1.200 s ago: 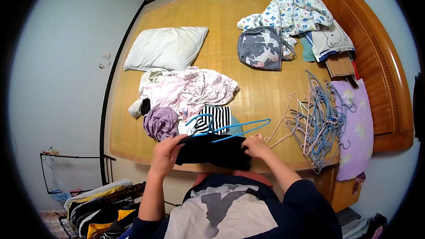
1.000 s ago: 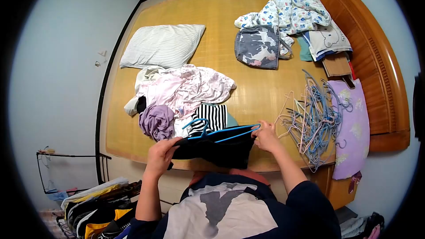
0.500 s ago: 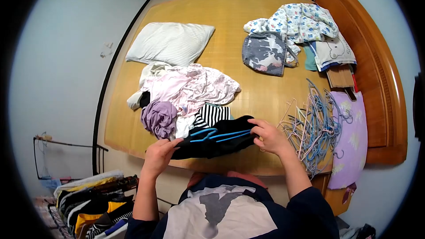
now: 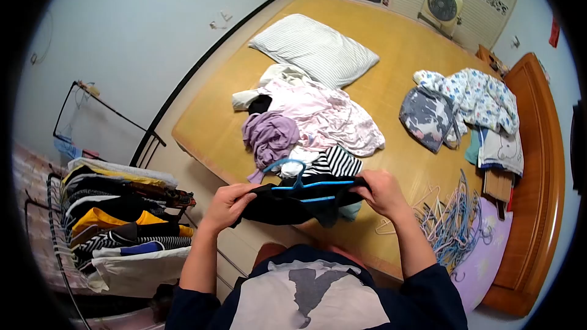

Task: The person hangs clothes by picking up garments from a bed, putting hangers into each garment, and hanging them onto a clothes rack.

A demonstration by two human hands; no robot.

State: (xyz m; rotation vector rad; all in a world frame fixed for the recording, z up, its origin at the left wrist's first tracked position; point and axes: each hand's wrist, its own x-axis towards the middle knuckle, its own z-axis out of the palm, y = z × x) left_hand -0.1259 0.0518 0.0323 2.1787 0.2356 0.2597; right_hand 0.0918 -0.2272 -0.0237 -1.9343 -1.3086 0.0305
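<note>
A black garment (image 4: 278, 209) with a blue hanger (image 4: 315, 186) in its opening is stretched between my two hands, in front of my body. My left hand (image 4: 227, 206) pinches the garment's left end. At its right end, my right hand (image 4: 385, 194) is closed on the black cloth near the hanger's tip. The hanger's hook stands up at the middle. Just beyond lie a black-and-white striped cloth (image 4: 337, 162), a purple garment (image 4: 270, 137) and pink-white clothes (image 4: 330, 116) on the bed (image 4: 214, 128).
A striped pillow (image 4: 315, 49) lies at the back. Loose hangers (image 4: 455, 226) are heaped at the right beside a lilac cushion (image 4: 489, 256). A grey bag (image 4: 428, 117) and patterned cloth (image 4: 486, 98) lie near the headboard (image 4: 532, 208). A rack of hung clothes (image 4: 128, 220) stands at left.
The view has swung left, bringing the clothes rack further in. The blue hanger now sits inside the black garment's opening, and my right hand has closed on the garment's right end.
</note>
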